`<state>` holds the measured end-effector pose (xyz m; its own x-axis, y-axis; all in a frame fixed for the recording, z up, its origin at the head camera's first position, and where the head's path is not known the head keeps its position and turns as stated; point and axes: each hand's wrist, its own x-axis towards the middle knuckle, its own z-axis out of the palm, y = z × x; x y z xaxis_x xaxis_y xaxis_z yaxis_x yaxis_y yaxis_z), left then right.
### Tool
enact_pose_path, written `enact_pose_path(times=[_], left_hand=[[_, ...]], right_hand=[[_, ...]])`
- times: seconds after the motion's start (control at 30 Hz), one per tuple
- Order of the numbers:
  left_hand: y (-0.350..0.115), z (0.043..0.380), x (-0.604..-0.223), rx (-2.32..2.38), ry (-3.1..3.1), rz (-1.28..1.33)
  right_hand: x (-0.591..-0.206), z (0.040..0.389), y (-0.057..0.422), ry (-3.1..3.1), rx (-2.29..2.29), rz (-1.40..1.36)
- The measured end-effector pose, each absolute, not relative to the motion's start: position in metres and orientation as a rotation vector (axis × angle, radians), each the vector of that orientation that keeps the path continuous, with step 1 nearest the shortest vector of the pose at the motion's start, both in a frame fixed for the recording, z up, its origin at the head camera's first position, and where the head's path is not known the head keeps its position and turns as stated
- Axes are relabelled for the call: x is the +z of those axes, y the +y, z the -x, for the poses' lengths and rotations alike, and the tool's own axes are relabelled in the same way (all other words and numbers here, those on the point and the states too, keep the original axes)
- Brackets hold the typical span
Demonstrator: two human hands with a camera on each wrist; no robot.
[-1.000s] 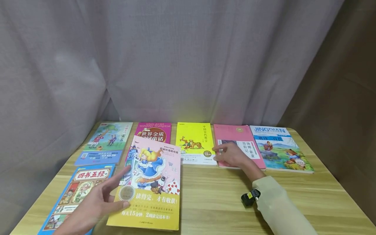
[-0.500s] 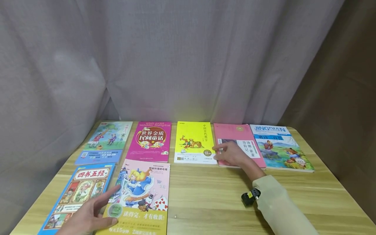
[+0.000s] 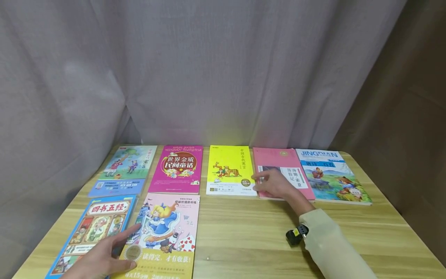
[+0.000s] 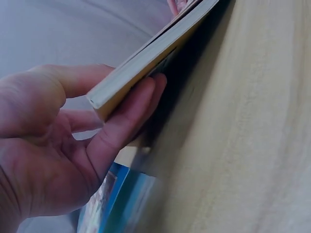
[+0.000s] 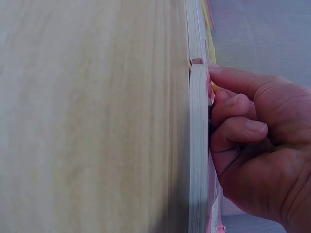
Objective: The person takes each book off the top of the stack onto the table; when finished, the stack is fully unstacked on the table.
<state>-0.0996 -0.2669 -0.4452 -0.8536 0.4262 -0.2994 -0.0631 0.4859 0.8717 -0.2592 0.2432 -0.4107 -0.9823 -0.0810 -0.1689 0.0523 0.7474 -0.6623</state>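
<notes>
My left hand [image 3: 101, 254] grips the left edge of a picture book [image 3: 163, 240] with a pink and yellow cover. Its thumb lies on the cover and its fingers are under the book. In the left wrist view that book [image 4: 146, 58] is tilted, its lower edge raised off the table. Beneath my left forearm lies a blue-bordered book [image 3: 94, 232]. Over at the right, my right hand [image 3: 275, 184] rests on a pink book [image 3: 278, 157], fingertips at the lower right corner of a yellow book [image 3: 230, 166]. The right wrist view shows loosely bent fingers [image 5: 233, 131] against the pink cover.
Along the back of the wooden table [image 3: 244, 240] lie a green and blue book [image 3: 127, 166], a magenta book [image 3: 177, 170] and a blue landscape-covered book [image 3: 334, 176]. A grey curtain [image 3: 223, 73] hangs behind them.
My left hand has brought the pink and yellow book down and left, off the magenta book, to just below it beside the blue-bordered book. The right hand has stayed in place.
</notes>
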Motion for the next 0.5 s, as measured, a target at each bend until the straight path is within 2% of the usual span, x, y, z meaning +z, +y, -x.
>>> enact_pose_path(times=[0.27, 0.5], left_hand=[[-0.266, 0.1, -0.435, 1.304, 2.268, -0.21], [-0.266, 0.093, -0.406, 1.165, 2.43, -0.096]], right_hand=[[-0.411, 0.261, 0.242, 2.767, -1.046, 0.029], [-0.41, 0.26, 0.239, 2.762, -1.054, 0.037]])
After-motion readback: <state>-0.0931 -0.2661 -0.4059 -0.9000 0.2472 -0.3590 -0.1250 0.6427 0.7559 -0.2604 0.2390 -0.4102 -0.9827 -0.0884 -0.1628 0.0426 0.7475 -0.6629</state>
